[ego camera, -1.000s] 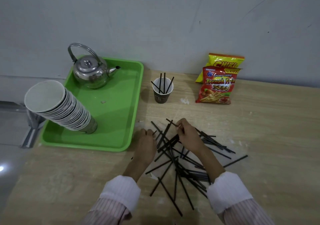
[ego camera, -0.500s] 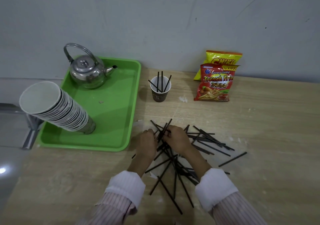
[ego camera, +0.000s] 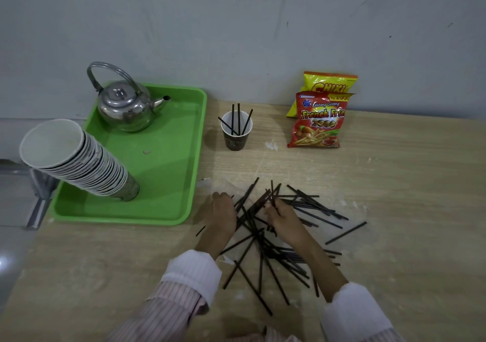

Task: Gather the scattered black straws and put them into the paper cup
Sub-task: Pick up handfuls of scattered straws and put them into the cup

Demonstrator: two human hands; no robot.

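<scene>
Several black straws (ego camera: 278, 260) lie scattered in a loose pile on the wooden table (ego camera: 407, 197), in front of me. A dark paper cup (ego camera: 236, 139) stands upright beyond the pile and holds several straws. My right hand (ego camera: 282, 216) rests on the pile's far part, fingers pinched on a few black straws that stick up from it. Palm down at the pile's left edge, my left hand (ego camera: 223, 215) has its fingers on the table; whether it grips a straw is hidden.
A green tray (ego camera: 168, 181) at the left carries a steel kettle (ego camera: 123, 107) and a leaning stack of paper cups (ego camera: 76, 162). Two snack bags (ego camera: 319, 115) stand by the wall at the back right. One stray straw (ego camera: 345, 233) lies right of the pile.
My right hand moved left to the middle of the pile and closed on a few straws. My left hand stayed at the pile's left edge.
</scene>
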